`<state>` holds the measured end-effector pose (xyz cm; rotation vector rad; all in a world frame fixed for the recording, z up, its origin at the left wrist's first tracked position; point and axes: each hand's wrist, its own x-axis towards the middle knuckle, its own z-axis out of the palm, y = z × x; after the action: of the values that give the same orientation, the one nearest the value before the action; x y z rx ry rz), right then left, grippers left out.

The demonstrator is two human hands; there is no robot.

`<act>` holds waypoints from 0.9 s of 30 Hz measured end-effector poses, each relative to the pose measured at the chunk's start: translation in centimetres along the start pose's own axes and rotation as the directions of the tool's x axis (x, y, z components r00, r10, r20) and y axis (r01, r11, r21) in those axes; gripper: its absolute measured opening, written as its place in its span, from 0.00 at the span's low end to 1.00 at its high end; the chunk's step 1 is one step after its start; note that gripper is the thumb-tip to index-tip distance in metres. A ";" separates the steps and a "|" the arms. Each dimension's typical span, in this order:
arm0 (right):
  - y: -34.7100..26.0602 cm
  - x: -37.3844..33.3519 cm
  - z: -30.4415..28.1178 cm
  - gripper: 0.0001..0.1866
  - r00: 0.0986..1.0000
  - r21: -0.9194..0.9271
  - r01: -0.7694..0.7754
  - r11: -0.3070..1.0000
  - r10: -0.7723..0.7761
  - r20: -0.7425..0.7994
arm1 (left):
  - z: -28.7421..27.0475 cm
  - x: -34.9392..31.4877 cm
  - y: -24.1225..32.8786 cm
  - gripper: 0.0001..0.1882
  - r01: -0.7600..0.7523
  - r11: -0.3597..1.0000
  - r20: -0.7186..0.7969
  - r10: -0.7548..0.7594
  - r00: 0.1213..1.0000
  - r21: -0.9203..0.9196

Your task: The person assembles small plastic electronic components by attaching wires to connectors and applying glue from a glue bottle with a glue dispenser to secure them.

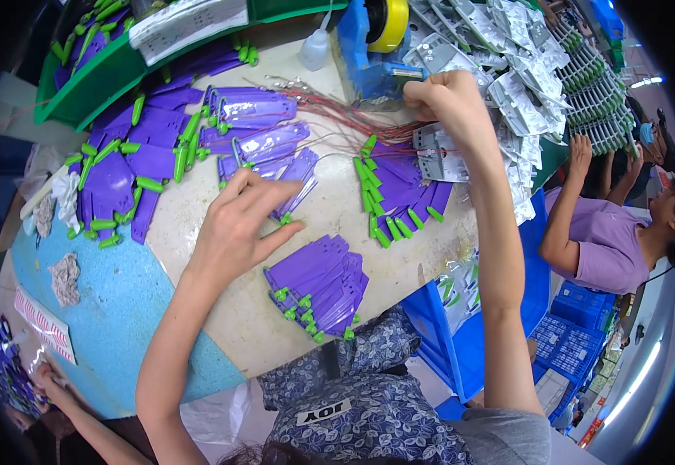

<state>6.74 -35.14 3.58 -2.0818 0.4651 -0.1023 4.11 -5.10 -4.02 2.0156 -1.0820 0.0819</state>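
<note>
My left hand [246,221] hovers over the table with its fingers and thumb apart. Just past its fingertips lies a purple plastic part [300,174] with a green tip. My right hand [452,99] is closed beside the blue tape dispenser [368,74]; what its fingers pinch is hidden. Below the right wrist are grey-white plastic pieces [437,151] with thin red wires [345,116] running from them. Purple, green-tipped parts lie in a fan [399,182] beside these pieces, and another bundle [322,279] lies nearer to me.
Green bin [82,101] and loose purple parts [113,178] stand at the left. Grey-white parts [516,85] pile up at the right, above a blue crate [461,341]. A small bottle [316,48] stands at the back. Co-workers [601,232] are at the right, and another person's hand [47,380] at lower left.
</note>
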 end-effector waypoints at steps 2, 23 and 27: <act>-0.6 -0.4 -0.6 0.12 0.998 -0.263 0.063 0.963 -0.060 0.022 | -0.1 -0.1 -0.3 0.36 0.001 0.999 -0.046 -0.003 0.999 -0.033; -1.6 -0.4 11.7 0.07 0.700 -0.370 0.674 0.639 -0.713 0.043 | 1.2 -1.0 1.2 0.13 0.141 0.976 -0.116 -0.123 0.986 0.166; -2.3 2.8 14.1 0.10 0.829 -0.659 0.475 0.584 -0.548 0.112 | -0.3 -0.1 0.8 0.17 0.132 0.911 -0.225 -0.044 0.973 0.390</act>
<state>13.62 -23.75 -2.29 -2.8963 -0.1080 -0.4508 3.57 -5.09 -3.30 2.3554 -0.8864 0.4994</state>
